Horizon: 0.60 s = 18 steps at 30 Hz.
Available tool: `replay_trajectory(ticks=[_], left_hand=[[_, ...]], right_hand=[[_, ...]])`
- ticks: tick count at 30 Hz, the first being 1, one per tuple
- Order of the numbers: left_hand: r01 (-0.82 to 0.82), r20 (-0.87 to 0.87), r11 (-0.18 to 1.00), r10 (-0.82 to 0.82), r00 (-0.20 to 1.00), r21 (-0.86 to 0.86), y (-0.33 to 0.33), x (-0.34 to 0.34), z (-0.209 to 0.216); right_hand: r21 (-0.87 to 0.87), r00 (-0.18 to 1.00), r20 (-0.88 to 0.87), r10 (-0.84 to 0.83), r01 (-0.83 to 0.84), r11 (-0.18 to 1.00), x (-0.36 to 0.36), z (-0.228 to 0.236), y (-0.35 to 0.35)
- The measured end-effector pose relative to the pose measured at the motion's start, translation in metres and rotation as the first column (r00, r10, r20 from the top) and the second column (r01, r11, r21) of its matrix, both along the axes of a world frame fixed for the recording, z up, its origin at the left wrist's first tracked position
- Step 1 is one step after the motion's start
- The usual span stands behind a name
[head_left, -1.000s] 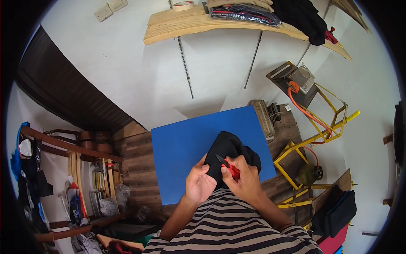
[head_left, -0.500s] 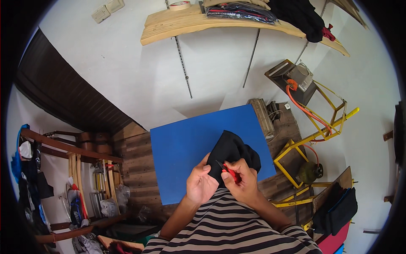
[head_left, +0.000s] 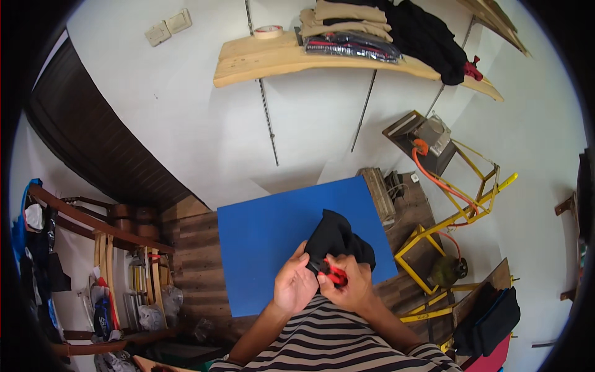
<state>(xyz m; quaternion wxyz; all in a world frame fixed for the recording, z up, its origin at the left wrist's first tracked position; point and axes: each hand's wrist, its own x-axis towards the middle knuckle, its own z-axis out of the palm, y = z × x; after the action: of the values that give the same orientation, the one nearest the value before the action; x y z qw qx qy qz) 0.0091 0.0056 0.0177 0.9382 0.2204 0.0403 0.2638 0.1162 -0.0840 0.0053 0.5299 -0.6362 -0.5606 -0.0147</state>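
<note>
A folded piece of black cloth (head_left: 338, 234) is held up above the near part of the blue tabletop (head_left: 266, 242). My left hand (head_left: 295, 280) pinches the cloth's left edge between thumb and fingers, its palm partly turned up. In my right hand (head_left: 348, 282) is a small pair of red-handled snips (head_left: 335, 274), fingers wrapped round the handles. Their dark tip lies against the cloth close to my left fingertips. Black on black, the blades are hard to make out, and whether they are parted cannot be seen.
Beyond the table, a wooden wall shelf (head_left: 260, 60) carries folded clothes and a tape roll (head_left: 268, 31). On the right stands a yellow metal frame (head_left: 427, 232) with an orange hose (head_left: 434, 180) and a gas cylinder (head_left: 447, 271). A brown rack (head_left: 99, 217) of goods is at left.
The view has tilted up, so the table and shelf sit lower in it. My right hand has brought the snips' tip in closer to the cloth edge by my left fingers.
</note>
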Motion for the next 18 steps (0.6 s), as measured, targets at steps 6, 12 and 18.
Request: replay_trajectory(ticks=[6, 12, 18], left_hand=[[0.015, 0.027, 0.998, -0.013, 1.000, -0.064, -0.002, -0.002, -0.006], [0.005, -0.025, 0.994, -0.008, 1.000, -0.111, -0.004, -0.006, -0.012], [0.060, -0.134, 0.990, -0.077, 0.988, -0.128, 0.000, -0.023, -0.018]], right_hand=[[-0.002, 1.000, 0.024, 0.016, -0.016, 1.000, 0.001, 0.003, 0.001], [-0.077, 0.996, -0.078, -0.033, 0.028, 0.997, -0.001, 0.007, -0.003], [-0.165, 0.851, -0.452, -0.268, 0.215, 0.963, 0.039, 0.006, 0.002]])
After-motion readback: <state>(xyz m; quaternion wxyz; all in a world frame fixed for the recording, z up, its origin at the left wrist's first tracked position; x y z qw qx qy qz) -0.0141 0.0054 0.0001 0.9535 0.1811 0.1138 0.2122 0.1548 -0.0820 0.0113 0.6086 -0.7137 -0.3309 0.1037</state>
